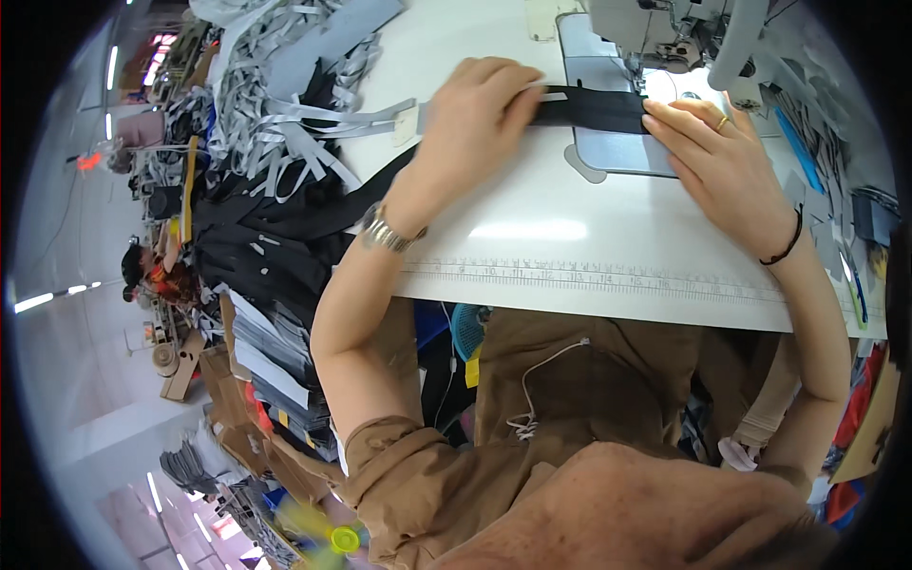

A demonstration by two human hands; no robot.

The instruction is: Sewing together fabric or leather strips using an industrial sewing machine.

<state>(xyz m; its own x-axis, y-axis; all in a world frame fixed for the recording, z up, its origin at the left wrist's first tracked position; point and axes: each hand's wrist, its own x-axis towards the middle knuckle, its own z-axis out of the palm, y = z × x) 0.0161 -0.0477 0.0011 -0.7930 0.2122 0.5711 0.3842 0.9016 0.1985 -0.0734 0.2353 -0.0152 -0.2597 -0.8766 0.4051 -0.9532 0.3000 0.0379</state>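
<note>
Head view: Two hands work well apart along a black strip (600,109) at the far side of a white tabletop (513,204), directly before a sewing machine (679,28). The left hand (483,109), fingers curled in to the thumb, appears clamped on the strip's left part. The right hand (717,147) reaches in with fingers outstretched, its fingertips on the strip's right end near the needle area; the thumb's hold is hidden, so whether it pinches cannot be told.

The strip lies across a shiny metal plate (622,157). It looks like light, soft fabric, flexible rather than fragile, likely to buckle if pushed and easy to shift on the smooth surface. A pinch at the left part and flat fingertips at the right, clear of the needle, should suit it best.

Grey strips (285,71) heap at the far left, with black cloth (271,256) nearer. A printed ruler (570,276) lines the near edge; a blue tool (800,149) lies at right.
</note>
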